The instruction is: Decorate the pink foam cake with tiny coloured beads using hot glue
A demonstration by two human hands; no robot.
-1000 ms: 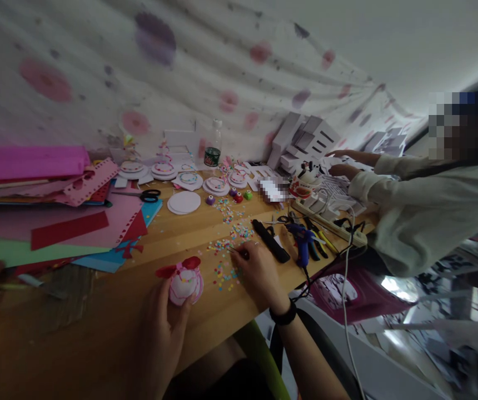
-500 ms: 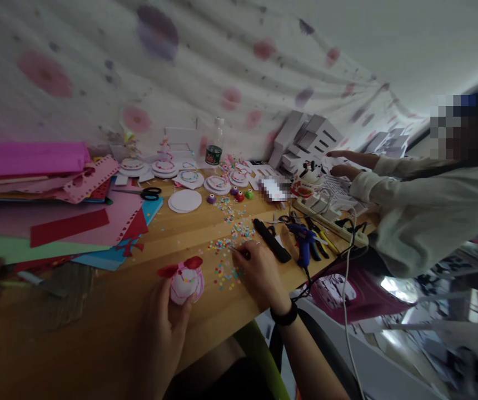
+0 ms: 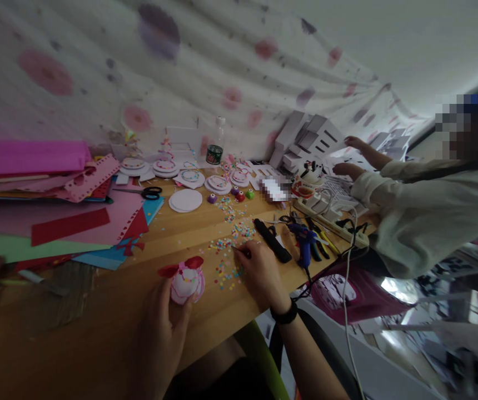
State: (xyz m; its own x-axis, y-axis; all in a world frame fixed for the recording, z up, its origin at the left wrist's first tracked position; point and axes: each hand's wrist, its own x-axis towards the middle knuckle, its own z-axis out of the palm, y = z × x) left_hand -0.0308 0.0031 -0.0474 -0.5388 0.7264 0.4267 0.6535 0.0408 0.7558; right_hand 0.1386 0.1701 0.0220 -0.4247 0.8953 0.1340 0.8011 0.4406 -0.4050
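Note:
My left hand (image 3: 166,322) grips a small round pink-and-white craft piece (image 3: 187,282) between thumb and fingers, low over the wooden table. A red bow (image 3: 194,263) sits on its top edge, and small coloured dots show on its white middle. To the right, my right hand (image 3: 261,272) rests on the table with fingers pinched around a thin pointed tool (image 3: 235,248) like tweezers, mostly hidden by the fingers. Its tip is at the scattered coloured confetti dots (image 3: 223,244). A dark band circles my right wrist.
Paper sheets (image 3: 72,225) and scissors (image 3: 151,193) lie left. White discs (image 3: 185,200), decorated pieces and a bottle (image 3: 215,147) line the back. A blue glue gun (image 3: 304,244), pliers (image 3: 320,239), black case (image 3: 272,240) and power strip (image 3: 333,222) lie right, near another person's sleeve (image 3: 409,194).
My hands keep nearly the same places and holds. The other person's hand at the right has lifted and shifted right over the white pieces.

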